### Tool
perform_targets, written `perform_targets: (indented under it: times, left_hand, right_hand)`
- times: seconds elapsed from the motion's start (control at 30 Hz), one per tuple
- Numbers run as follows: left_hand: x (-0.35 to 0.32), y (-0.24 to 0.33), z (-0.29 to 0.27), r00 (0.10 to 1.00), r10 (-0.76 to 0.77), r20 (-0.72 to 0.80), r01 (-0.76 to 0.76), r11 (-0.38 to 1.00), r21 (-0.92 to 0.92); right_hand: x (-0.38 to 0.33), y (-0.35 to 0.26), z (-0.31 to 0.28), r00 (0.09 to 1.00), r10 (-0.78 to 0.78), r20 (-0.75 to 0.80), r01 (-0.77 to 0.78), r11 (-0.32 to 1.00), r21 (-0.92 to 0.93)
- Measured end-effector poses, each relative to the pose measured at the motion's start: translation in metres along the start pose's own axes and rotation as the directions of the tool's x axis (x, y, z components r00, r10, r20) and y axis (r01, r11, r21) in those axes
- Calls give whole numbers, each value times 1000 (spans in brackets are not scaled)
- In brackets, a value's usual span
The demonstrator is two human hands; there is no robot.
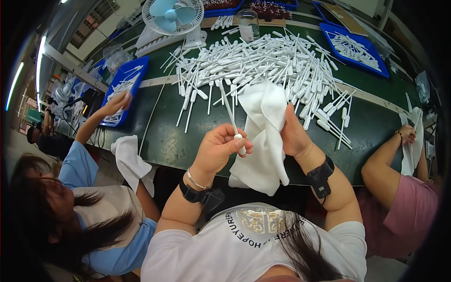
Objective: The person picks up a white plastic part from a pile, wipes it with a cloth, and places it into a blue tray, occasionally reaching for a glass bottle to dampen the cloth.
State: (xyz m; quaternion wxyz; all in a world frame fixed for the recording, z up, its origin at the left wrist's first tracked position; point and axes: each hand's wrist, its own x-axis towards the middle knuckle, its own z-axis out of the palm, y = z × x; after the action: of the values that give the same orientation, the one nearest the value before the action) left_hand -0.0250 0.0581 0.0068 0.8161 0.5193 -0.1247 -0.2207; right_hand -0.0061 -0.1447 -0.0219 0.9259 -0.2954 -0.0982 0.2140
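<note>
My left hand (218, 148) pinches a slim white plastic stick (228, 105) near its thick, rounded end. The stick's thin part points away, up toward the pile. In my right hand (296, 134) is a white ribbed cloth (260, 141), gathered and hanging over the table edge; the fingers are mostly hidden behind it. Just beyond both hands lies a large loose pile of similar white sticks (263, 61), with thick ends and thin shafts pointing every way.
A blue tray (145, 63) of sticks stands left, where a co-worker's hand (117, 103) reaches in. Another blue tray (386, 70) is at the far right. Behind the pile are a fan (171, 14) and a clear bottle (248, 26). At right, another person's hand (408, 134) holds cloth.
</note>
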Motion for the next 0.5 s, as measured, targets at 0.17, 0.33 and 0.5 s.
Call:
perform_targets:
  times: [0.17, 0.33, 0.5]
  left_hand:
    - [0, -8, -4, 998, -49, -38, 51, 998, 37]
    - [-3, -6, -2, 995, -82, -50, 85, 995, 61]
    - [-5, -5, -2, 987, -115, -113, 120, 992, 34]
  right_hand:
    - [-2, -2, -1, 1000, 19, -2, -19, 999, -51]
    - [-6, -5, 3, 998, 57, 39, -55, 997, -56]
    - [-8, -5, 8, 999, 1, -35, -9, 970, -245]
